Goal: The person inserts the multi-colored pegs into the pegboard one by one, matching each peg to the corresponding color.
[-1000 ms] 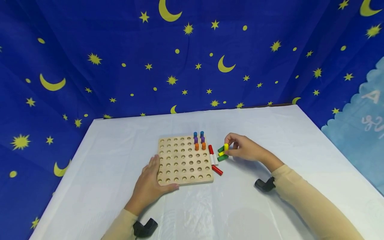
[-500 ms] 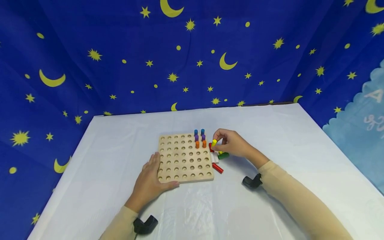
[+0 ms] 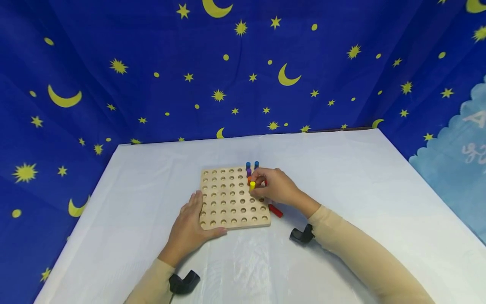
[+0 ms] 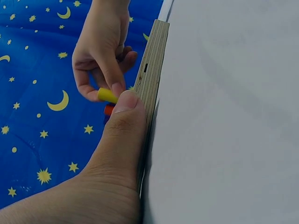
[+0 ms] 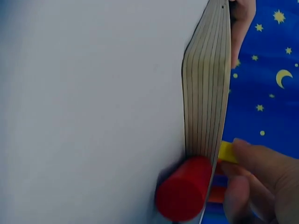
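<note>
A blue backdrop (image 3: 171, 55) stands behind, and a white worktop (image 3: 322, 266) spreads beneath, a holed wooden board (image 3: 228, 198). The left hand (image 3: 187, 228) has straight fingers along the board's left edge, thumb on its near edge. Over the board's right side, the right hand (image 3: 278, 186) pinches a yellow peg (image 3: 252, 185), its lower end hidden. Two blue pegs (image 3: 248, 165) stand at the board's far right corner, with a purple peg (image 3: 249, 172) and an orange peg (image 3: 249, 180) just nearer. Beside the board's right edge lies a red peg (image 3: 276, 210).
</note>
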Tool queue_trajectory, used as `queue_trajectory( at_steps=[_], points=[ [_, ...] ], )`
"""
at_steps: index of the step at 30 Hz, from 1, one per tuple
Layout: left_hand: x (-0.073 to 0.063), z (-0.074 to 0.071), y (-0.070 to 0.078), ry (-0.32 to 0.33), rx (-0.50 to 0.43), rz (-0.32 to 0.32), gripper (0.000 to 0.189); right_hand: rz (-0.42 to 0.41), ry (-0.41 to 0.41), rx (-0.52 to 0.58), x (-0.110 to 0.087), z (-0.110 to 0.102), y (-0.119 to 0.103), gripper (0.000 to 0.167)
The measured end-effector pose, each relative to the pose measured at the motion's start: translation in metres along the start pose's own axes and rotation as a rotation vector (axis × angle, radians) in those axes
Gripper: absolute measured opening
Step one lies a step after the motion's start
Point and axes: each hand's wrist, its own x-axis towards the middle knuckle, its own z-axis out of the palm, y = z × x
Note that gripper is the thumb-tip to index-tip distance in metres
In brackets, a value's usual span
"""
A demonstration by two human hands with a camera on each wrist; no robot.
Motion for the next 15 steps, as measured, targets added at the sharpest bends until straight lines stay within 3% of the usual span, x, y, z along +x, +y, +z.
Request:
queue_trajectory(
  at_steps=[8, 15],
  points=[
    [0.0012, 0.0002, -0.0007, -0.002, -0.003, 0.000, 0.141, -0.070, 0.028, -0.201, 0.0015, 0.0044, -0.0036, 0.022],
    [0.0007, -0.0004, 0.0000, 0.005, -0.010, 0.001, 0.141, -0.070, -0.006, -0.156, -0.0025, -0.0054, 0.0021, 0.030]
  ],
)
